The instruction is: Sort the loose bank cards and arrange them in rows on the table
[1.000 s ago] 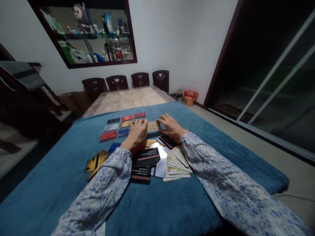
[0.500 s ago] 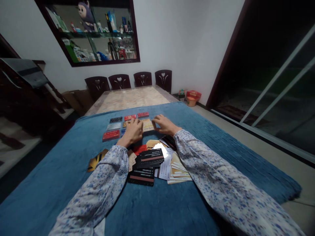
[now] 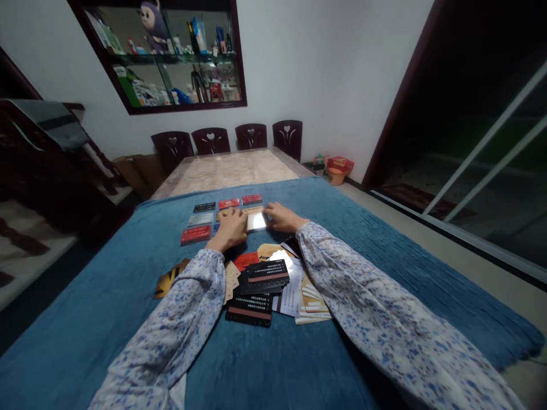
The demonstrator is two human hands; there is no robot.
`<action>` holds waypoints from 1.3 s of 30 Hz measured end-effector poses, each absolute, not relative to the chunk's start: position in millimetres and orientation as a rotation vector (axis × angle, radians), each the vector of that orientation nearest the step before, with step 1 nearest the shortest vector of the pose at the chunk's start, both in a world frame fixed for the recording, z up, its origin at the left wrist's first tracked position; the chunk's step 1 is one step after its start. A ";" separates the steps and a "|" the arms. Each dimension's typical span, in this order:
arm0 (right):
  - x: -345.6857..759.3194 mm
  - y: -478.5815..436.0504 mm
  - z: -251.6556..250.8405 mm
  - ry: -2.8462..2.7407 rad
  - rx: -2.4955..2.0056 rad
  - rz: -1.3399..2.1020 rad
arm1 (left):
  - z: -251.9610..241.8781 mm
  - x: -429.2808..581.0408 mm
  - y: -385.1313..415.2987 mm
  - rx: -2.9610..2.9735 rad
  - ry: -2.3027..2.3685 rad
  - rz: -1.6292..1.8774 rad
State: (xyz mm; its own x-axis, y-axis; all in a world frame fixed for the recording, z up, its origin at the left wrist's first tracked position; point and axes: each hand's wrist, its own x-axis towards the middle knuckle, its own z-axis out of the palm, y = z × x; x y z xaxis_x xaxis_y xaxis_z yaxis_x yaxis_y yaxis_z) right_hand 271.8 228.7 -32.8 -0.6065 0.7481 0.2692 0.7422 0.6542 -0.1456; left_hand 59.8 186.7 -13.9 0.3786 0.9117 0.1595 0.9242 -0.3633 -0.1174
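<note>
A pale, shiny card (image 3: 257,221) lies between my two hands at the right of the card rows, its surface reflecting light. My left hand (image 3: 233,229) has its bent fingers at the card's left edge and partly covers the cards beneath. At the opposite edge, the fingers of my right hand (image 3: 282,217) grip the card. Around them are a red card (image 3: 195,234), a silver card (image 3: 200,220), a dark card (image 3: 204,207) and two more red cards along the back. Closer to me is a loose heap with black cards (image 3: 248,310), white cards (image 3: 291,296) and gold cards (image 3: 314,304).
A blue cloth (image 3: 256,364) covers the near part of the marble-topped table (image 3: 239,168). A black-and-gold card (image 3: 164,283) lies beside my left sleeve. Several dark chairs (image 3: 210,141) stand at the far end, below a wall cabinet (image 3: 188,108).
The pale card between my hands now shows a bright glare across its near part. Both hands stay at its edges, and the whole view has shifted slightly.
</note>
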 end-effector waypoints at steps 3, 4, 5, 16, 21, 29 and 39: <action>268.8 231.8 -32.8 -2.607 -1.187 0.039 | -17.3 58.7 190.8 -2.445 -1.664 -0.071; 267.8 232.6 -32.6 -2.615 -1.190 0.043 | -18.3 58.4 192.3 -2.447 -1.666 -0.065; 266.8 233.2 -32.3 -2.620 -1.197 0.046 | -19.2 58.2 193.7 -2.450 -1.670 -0.059; 261.0 236.5 -31.9 -2.662 -1.256 0.088 | -18.5 57.6 200.7 -2.517 -1.711 -0.005; 261.1 237.5 -30.8 -2.679 -1.265 0.108 | -21.1 56.5 206.1 -2.531 -1.732 -0.022; 259.8 236.2 -29.9 -2.691 -1.305 0.122 | -16.3 57.6 203.8 -2.543 -1.803 0.122; 259.6 236.0 -30.1 -2.697 -1.334 0.122 | -16.5 54.8 205.0 -2.604 -1.798 0.128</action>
